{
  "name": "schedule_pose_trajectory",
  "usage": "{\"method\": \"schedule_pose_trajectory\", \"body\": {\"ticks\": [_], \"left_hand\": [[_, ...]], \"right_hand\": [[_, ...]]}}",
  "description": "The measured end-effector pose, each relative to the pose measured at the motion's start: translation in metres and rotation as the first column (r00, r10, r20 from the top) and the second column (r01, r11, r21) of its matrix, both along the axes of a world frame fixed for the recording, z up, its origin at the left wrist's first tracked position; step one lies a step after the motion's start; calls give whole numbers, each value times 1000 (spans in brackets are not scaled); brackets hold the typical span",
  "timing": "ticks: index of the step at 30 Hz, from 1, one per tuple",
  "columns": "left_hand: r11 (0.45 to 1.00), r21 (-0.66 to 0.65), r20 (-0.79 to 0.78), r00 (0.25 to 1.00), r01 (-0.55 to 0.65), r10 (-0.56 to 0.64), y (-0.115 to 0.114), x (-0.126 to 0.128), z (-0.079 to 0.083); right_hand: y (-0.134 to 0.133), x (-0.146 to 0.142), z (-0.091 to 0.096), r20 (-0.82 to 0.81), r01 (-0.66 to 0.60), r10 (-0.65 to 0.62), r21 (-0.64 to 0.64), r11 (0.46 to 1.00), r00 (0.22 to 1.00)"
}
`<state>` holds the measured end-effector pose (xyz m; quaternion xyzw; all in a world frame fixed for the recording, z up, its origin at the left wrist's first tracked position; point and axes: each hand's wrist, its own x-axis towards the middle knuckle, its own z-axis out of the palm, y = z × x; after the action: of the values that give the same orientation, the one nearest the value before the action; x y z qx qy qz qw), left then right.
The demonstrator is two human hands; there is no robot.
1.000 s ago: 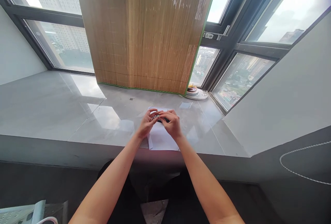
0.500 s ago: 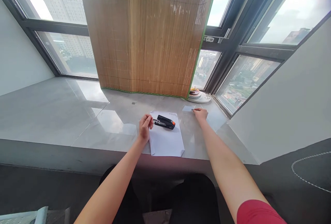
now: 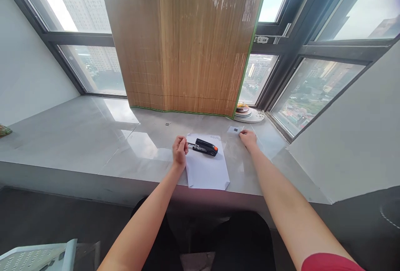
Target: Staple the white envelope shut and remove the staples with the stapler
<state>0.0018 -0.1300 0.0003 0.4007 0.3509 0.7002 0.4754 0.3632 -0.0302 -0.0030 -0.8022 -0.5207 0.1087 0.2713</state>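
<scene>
A black stapler (image 3: 205,146) with an orange end lies on a stack of white paper (image 3: 208,169) on the grey stone sill (image 3: 78,137). My left hand (image 3: 180,151) is closed in a loose fist at the stapler's left end, touching its open metal tip. My right hand (image 3: 249,138) reaches to the right, fingers curled at a small pale box (image 3: 235,129) lying on the sill; I cannot see whether it grips the box.
A bamboo blind (image 3: 187,41) hangs in front of the windows behind the sill. A stack of plates (image 3: 248,112) sits at the back right corner. Small dark bits (image 3: 168,124) lie behind the paper. A white perforated object (image 3: 34,256) is at the bottom left.
Both hands were together on the stapler a second ago. My right hand has let go and reached right to the small box; my left hand stays at the stapler's end.
</scene>
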Motion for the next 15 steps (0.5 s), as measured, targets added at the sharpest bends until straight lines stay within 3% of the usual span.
{"method": "schedule_pose_trajectory", "body": {"ticks": [6,9,10,12,15], "left_hand": [[986,-96,-104,986,-139,129,7,-17,-4],[967,-152,-333,932,-205,145,33,-47,5],[955,-146,-460,872,-257,165,45,-58,9],[920,-76,-714,665,-384,219,70,-80,15],[904,-16,-932,334,-426,141,103,-102,16]], "right_hand": [[-55,-24,-10,181,-103,115,-72,992,977],[-75,-29,-19,348,-127,160,-117,985,924],[-77,-30,-20,377,-122,162,-128,984,912],[-78,-32,-19,398,-102,151,-140,985,905],[-74,-33,-17,420,-91,145,-146,985,896]]}}
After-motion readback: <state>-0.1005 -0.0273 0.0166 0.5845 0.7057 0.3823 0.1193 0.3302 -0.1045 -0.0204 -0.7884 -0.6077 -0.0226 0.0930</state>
